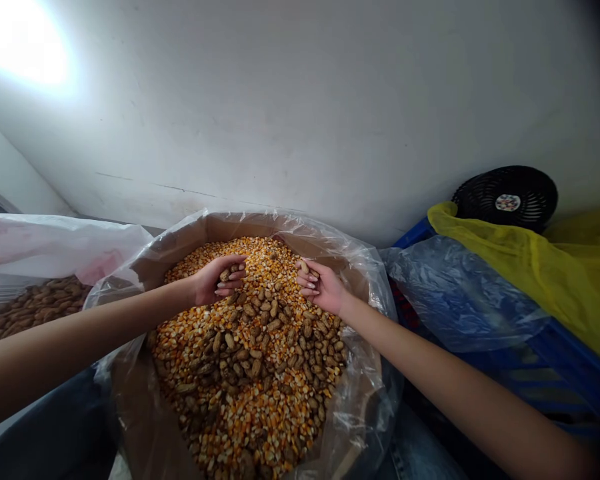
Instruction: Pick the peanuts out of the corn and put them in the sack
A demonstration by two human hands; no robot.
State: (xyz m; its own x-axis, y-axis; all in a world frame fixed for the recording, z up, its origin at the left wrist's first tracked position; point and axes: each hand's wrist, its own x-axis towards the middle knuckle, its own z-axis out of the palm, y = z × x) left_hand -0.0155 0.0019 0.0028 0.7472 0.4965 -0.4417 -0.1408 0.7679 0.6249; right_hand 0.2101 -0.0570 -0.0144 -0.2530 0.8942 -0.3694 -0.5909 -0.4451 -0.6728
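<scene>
A large container lined with a clear plastic bag [375, 393] holds yellow-orange corn kernels [275, 407] with unshelled peanuts [257, 333] scattered over the middle and right. Above the far part of the corn, my left hand [215, 280] curls its fingers around a few peanuts. Facing it across a gap, my right hand [325, 287] also has peanuts in its bent fingers, one showing near the thumb. Both palms are turned inward, and the kernels lie just below the hands.
At left, a white bag [45, 247] holds brown nuts [43, 303]. To the right stands a blue crate [570, 360] with clear plastic [470, 293], yellow mesh [500, 267] and a black fan [510, 200]. A white wall [280, 113] rises behind the container.
</scene>
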